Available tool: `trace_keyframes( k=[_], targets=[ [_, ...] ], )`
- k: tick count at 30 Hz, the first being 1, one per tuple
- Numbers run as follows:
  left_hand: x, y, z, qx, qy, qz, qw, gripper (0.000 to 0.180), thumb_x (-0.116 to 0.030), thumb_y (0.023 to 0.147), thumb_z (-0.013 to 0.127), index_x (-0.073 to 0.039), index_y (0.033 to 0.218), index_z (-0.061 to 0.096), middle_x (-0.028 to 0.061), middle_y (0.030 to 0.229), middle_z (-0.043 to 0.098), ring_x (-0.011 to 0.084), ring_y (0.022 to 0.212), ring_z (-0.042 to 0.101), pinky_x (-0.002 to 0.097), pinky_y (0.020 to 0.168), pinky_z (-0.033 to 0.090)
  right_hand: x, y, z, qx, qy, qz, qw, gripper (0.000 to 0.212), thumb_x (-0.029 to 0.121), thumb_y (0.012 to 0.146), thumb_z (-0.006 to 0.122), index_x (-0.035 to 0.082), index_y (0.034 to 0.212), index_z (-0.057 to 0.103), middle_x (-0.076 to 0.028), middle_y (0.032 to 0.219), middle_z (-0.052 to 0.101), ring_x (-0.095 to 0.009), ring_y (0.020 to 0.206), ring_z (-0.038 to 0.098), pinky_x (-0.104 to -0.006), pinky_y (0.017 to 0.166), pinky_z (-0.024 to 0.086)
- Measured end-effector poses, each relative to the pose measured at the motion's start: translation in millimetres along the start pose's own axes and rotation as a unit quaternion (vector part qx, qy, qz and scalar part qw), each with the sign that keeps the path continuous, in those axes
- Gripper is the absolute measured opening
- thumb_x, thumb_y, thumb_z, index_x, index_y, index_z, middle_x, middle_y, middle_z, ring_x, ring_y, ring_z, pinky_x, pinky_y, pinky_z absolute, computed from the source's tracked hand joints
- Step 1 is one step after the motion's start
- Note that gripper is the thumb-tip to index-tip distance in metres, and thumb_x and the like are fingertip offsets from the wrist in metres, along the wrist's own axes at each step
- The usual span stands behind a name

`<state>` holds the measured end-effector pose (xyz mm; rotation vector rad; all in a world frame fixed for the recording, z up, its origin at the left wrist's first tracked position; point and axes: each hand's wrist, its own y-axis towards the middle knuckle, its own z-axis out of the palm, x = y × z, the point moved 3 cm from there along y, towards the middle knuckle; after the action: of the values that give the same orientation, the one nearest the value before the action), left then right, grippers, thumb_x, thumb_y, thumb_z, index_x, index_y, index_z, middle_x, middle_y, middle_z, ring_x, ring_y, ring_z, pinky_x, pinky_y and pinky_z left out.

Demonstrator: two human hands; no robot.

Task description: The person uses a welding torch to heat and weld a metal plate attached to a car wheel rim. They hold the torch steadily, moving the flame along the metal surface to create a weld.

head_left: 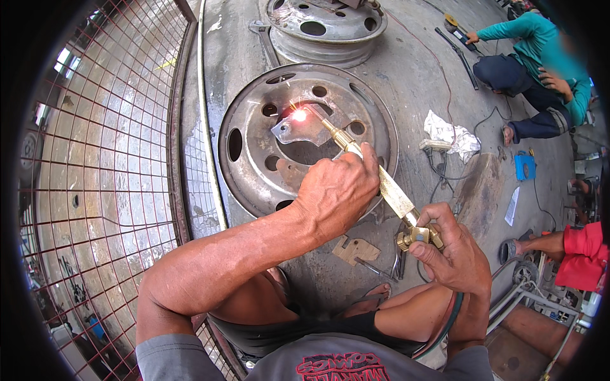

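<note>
A brass gas torch (395, 192) runs diagonally across the middle of the view, its tip up and to the left. My left hand (338, 189) is closed round its front part, just behind the nozzle. At the valve end, the fingers of my right hand (454, 254) close on the torch near a knurled knob (403, 241). Bright red-white glow and sparks (300, 115) sit at the tip, on the edge of a flat metal plate (293, 132). That plate lies over the centre hole of a steel wheel rim (244, 171).
Another wheel rim (318, 49) lies beyond, beside a large wrench (265, 44). A red wire mesh fence (127, 127) stands at left. White cloth (450, 134), cables and a wooden board (480, 190) lie right. A crouching person (530, 70) holds a power tool (456, 28). Cut plate (357, 250) lies near my feet.
</note>
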<state>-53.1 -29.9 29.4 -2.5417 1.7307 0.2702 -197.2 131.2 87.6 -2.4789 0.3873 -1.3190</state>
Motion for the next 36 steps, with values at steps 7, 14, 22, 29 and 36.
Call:
trace_keyframes(
  k=[7, 14, 22, 29, 36],
  targets=[
    [-0.6, -1.6, 1.0, -0.028, 0.031, 0.014, 0.999, 0.068, -0.011, 0.077, 0.073, 0.023, 0.132, 0.053, 0.0170, 0.073, 0.067, 0.0217, 0.059, 0.069, 0.0320, 0.047, 0.053, 0.1, 0.2, 0.1, 0.002, 0.005, 0.013, 1.000, 0.040, 0.027, 0.099, 0.071, 0.009, 0.123, 0.044, -0.013, 0.077, 0.067, -0.029, 0.069, 0.071, -0.0417, 0.063, 0.051],
    [-0.2, -1.2, 2.0, -0.041, 0.022, 0.017, 0.999, 0.065, -0.011, 0.078, 0.072, 0.024, 0.130, 0.052, 0.0167, 0.072, 0.067, 0.0215, 0.060, 0.070, 0.0321, 0.047, 0.053, -0.8, 0.2, 0.8, 0.002, 0.009, 0.010, 1.000, 0.037, 0.027, 0.101, 0.069, 0.009, 0.123, 0.046, -0.013, 0.075, 0.064, -0.027, 0.064, 0.067, -0.0402, 0.061, 0.048],
    [1.0, 0.2, 1.6, -0.025, 0.015, 0.008, 1.000, 0.066, -0.011, 0.077, 0.073, 0.025, 0.128, 0.052, 0.0164, 0.071, 0.066, 0.0228, 0.060, 0.070, 0.0333, 0.047, 0.053, 1.5, 0.8, 1.1, 0.008, 0.013, 0.019, 1.000, 0.034, 0.028, 0.103, 0.065, 0.008, 0.125, 0.049, -0.013, 0.073, 0.063, -0.026, 0.062, 0.066, -0.0397, 0.059, 0.047],
    [-0.7, -1.7, 1.7, -0.038, 0.006, 0.014, 0.999, 0.063, -0.011, 0.077, 0.072, 0.024, 0.125, 0.054, 0.0154, 0.071, 0.066, 0.0233, 0.061, 0.070, 0.0328, 0.048, 0.053, 0.8, 0.7, 0.1, 0.004, 0.012, 0.009, 1.000, 0.032, 0.029, 0.104, 0.064, 0.008, 0.124, 0.051, -0.013, 0.069, 0.062, -0.027, 0.059, 0.065, -0.0394, 0.058, 0.047],
    [-2.5, 0.3, 0.1, -0.029, 0.032, 0.006, 0.999, 0.065, -0.010, 0.077, 0.071, 0.024, 0.129, 0.053, 0.0149, 0.072, 0.066, 0.0211, 0.064, 0.069, 0.0321, 0.049, 0.053, -2.1, 0.2, -1.1, 0.007, -0.021, 0.008, 1.000, 0.037, 0.030, 0.102, 0.067, 0.009, 0.126, 0.049, -0.015, 0.075, 0.064, -0.028, 0.064, 0.067, -0.0410, 0.061, 0.048]
  ],
)
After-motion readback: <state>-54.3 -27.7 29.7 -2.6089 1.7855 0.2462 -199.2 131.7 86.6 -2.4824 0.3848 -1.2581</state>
